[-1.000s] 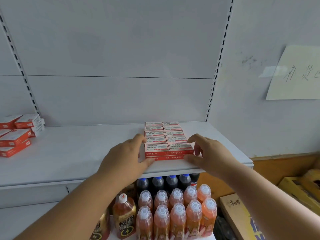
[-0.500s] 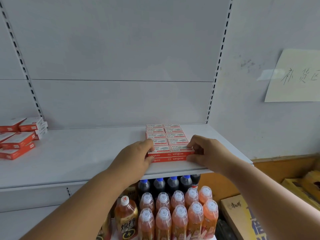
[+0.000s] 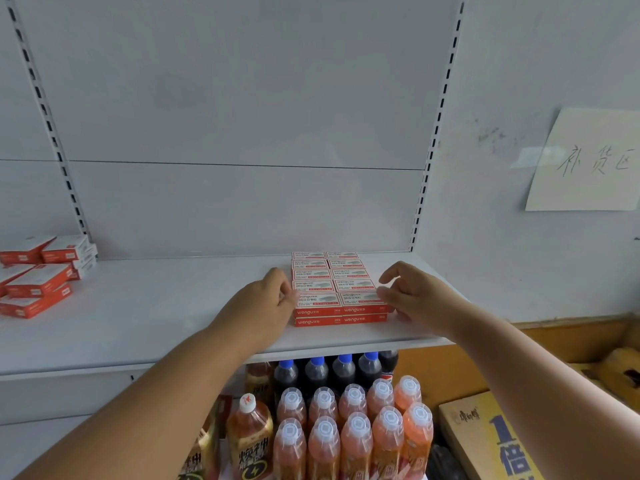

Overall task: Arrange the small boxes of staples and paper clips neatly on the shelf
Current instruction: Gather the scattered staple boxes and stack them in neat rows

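I am standing at the long white metal shelf (image 3: 145,323), which is carrying everything at chest height; on its right part is sitting the block of small red-and-white cardboard staple boxes (image 3: 341,289), two columns wide and two layers deep at the front, running back to the rear panel; well apart at the far left a looser heap of larger red-and-white boxes (image 3: 38,275) is lying askew, some tilted, and I am judging that those are waiting to be tidied; below the shelf rows of orange plastic drink bottles (image 3: 353,431) are standing. My left hand (image 3: 263,303) is pressing its curled fingers against the left flank of the front boxes; my right hand (image 3: 412,296) is hovering at the right flank, fingers loosely bent and spread, thumb touching the front corner, gripping nothing. The risk, as I am judging it: squeezing unevenly from both sides could be buckling the columns upward or shearing the top layer off the lower; the front row is sitting near the lip, so a pull toward me could be tipping boxes onto the bottles.
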The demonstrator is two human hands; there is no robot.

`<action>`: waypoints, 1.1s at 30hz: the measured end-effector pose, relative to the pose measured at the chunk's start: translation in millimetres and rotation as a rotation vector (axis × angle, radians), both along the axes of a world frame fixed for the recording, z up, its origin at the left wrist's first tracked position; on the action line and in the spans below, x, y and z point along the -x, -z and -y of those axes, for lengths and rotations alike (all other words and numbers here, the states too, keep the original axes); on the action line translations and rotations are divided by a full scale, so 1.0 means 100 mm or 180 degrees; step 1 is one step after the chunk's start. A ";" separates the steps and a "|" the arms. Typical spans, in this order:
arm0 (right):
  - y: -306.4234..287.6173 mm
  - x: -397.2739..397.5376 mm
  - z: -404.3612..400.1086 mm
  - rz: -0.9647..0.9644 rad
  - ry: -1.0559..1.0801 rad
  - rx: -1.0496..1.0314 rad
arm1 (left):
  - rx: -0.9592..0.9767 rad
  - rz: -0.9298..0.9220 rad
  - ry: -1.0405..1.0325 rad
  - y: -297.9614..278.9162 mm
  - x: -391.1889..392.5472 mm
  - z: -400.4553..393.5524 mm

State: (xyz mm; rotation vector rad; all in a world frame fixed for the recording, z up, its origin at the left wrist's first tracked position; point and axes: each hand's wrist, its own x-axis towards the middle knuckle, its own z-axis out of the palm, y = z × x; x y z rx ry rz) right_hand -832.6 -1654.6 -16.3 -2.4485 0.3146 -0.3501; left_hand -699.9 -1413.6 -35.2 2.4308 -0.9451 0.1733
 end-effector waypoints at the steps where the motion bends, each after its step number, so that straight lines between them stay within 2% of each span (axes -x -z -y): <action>1: -0.01 -0.03 0.00 0.0013 0.0149 -0.0047 | -0.0108 0.0023 -0.0118 -0.02 -0.02 0.02; 6: -0.08 -0.28 0.00 -0.0530 0.0660 0.0157 | -0.0772 -0.0233 -0.0493 -0.17 -0.12 0.25; 12: -0.06 -0.50 0.03 -0.1004 0.0448 0.0644 | -0.1082 -0.0580 -0.0269 -0.20 -0.29 0.35; 16: 0.00 -0.57 0.07 -0.1015 0.0361 0.0897 | -0.1143 -0.0425 -0.0377 -0.17 -0.31 0.37; 26: -0.01 -0.64 0.16 -0.1127 0.0161 0.0641 | -0.1093 -0.0767 -0.0277 -0.24 -0.29 0.36; 33: -0.04 -0.64 0.19 -0.1201 0.0402 0.0364 | -0.1317 -0.0732 -0.0167 -0.26 -0.43 0.35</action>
